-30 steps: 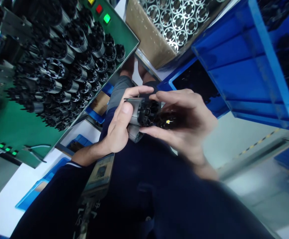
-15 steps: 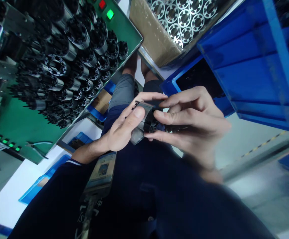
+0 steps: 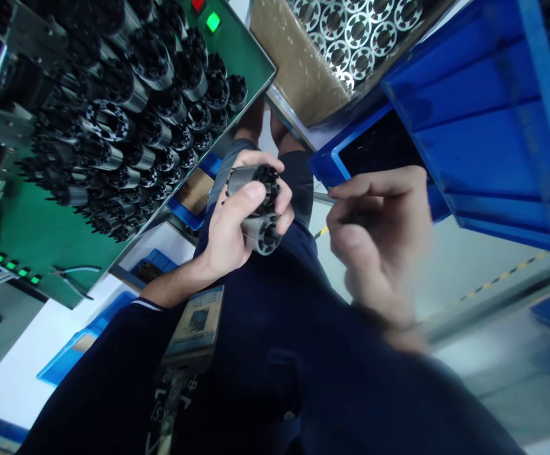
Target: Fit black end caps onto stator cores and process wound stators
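My left hand (image 3: 237,221) grips a short metal motor stator core (image 3: 258,212), fitted with black plastic parts at its upper end. The core's slotted grey end faces the lower right, and my fingers wrap around its body. My right hand (image 3: 379,234), blurred by motion, stands apart from the core to the right. Its thumb and fingers pinch a thin dark piece (image 3: 358,219), with a narrow grey strip (image 3: 322,198) reaching left from them. The blur hides what that piece is.
A green board (image 3: 244,54) at upper left carries rows of similar black-and-metal parts, plus lit buttons. Stamped metal discs fill a cardboard box (image 3: 294,63) at the top. A large blue crate (image 3: 488,120) stands at right. Blue-handled pliers (image 3: 73,278) lie at left.
My right hand has come off the core and moved right, taking the thin dark piece with it. My left hand has turned the core and raised it slightly.
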`<state>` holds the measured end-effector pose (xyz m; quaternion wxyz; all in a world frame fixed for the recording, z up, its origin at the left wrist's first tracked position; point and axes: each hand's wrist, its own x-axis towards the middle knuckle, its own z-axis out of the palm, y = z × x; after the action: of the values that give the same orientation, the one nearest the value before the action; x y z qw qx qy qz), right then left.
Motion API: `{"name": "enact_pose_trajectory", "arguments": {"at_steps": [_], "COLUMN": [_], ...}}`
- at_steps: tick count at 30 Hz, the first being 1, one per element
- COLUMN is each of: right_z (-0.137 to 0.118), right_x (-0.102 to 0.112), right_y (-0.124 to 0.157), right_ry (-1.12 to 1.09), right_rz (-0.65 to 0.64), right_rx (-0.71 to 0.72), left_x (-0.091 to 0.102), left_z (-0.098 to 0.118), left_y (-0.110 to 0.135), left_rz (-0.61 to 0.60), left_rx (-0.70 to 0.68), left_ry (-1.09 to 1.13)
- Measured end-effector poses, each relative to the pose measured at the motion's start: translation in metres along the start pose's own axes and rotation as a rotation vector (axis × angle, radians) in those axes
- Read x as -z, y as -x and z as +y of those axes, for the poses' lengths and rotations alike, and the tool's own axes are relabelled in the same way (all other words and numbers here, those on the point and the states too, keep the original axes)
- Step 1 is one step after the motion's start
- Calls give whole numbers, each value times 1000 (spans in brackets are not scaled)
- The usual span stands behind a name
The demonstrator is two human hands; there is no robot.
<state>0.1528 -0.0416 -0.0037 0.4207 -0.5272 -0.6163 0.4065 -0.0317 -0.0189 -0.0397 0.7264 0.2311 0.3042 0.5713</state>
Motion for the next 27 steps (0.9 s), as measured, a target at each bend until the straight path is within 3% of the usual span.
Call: {"name": "enact_pose_trajectory", "arguments": {"at_steps": [7,13,23,27], "right_z": [-2,-2,13,16], "right_x": [-13,-21,-24,-28], "right_y": [-3,-1,-1,-3], "right_ry": [-20,-32,77,33], "right_rz": [-172,-19,-22,29], "right_rx": [121,147,183,296], "left_x": [-8,-16,-12,-9], "left_z": [14,14,14,12], "left_y": [-3,-3,-5,-4], "left_rz": [85,180,200,178], "left_rx": [71,111,40,47], "left_ry": [-119,-79,-98,-125]}}
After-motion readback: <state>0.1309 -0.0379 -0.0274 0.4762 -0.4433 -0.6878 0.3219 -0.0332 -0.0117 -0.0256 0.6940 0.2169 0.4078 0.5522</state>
